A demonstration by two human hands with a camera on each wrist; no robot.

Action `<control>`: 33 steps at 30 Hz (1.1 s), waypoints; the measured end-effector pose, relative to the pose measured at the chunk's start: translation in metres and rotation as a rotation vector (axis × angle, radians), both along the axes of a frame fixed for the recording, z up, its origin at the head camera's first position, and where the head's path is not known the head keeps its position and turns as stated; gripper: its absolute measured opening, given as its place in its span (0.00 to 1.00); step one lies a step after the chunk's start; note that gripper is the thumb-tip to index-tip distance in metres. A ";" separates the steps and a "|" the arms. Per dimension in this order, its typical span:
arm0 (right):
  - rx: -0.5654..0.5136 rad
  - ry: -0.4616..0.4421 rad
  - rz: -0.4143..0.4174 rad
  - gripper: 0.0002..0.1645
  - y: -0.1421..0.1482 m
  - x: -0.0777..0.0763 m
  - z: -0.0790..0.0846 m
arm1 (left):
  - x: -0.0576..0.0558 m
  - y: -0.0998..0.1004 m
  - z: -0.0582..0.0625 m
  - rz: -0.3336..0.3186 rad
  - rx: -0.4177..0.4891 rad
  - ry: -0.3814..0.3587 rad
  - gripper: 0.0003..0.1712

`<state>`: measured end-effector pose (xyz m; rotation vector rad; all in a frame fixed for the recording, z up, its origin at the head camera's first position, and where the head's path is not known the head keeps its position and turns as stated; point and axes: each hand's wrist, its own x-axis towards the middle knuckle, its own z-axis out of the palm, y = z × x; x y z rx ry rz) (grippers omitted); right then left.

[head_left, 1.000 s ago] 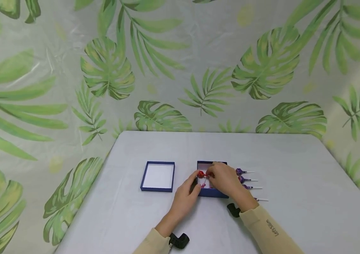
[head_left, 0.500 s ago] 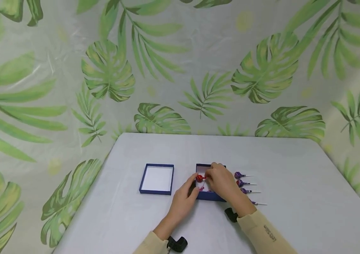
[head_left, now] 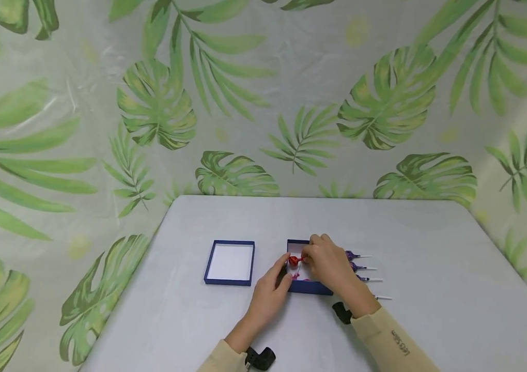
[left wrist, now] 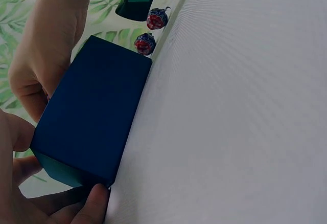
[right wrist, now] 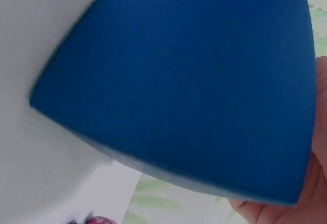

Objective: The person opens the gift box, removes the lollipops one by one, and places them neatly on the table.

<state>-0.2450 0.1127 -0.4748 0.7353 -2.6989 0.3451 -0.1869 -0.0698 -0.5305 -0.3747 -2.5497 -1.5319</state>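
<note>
A blue box (head_left: 310, 287) with a white inside stands open on the table. My left hand (head_left: 264, 295) grips its left end, thumb at the near corner and fingers along the side; in the left wrist view the fingers (left wrist: 94, 201) lie against the blue wall. Inside the box, my right hand (head_left: 328, 264) pinches a red-wrapped lollipop (head_left: 293, 261) near its stick, the round head pointing left toward my left fingertips. Pink wrapper ends (head_left: 296, 277) show on the box floor below it. The box wall (right wrist: 194, 91) fills most of the right wrist view and hides the right fingertips.
A shallow blue-rimmed lid (head_left: 229, 283) lies left of the box, white inside up. Right of the box, several purple-wrapped lollipops (head_left: 360, 267) lie in a column, sticks pointing right, partly behind my right arm. A leaf-print cloth (head_left: 300, 134) hangs behind the white table (head_left: 431, 258).
My right hand shifts slightly over the box, still pinching the red lollipop. The left hand keeps its grip on the box. The whole head view has moved a little.
</note>
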 end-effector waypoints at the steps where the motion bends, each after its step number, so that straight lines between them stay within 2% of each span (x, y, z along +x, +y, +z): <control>1: -0.003 0.004 0.003 0.07 0.001 0.000 0.001 | 0.000 0.001 0.000 0.003 -0.002 -0.001 0.29; 12: -0.028 -0.005 -0.046 0.05 0.010 0.009 0.017 | 0.000 0.001 0.000 0.003 -0.003 -0.001 0.30; 23: -0.063 0.023 -0.027 0.04 0.021 0.011 0.036 | -0.002 0.000 0.001 0.009 -0.003 0.007 0.29; 33: -0.098 -0.014 -0.026 0.05 0.033 0.028 0.051 | 0.000 0.000 0.001 -0.008 0.005 -0.027 0.29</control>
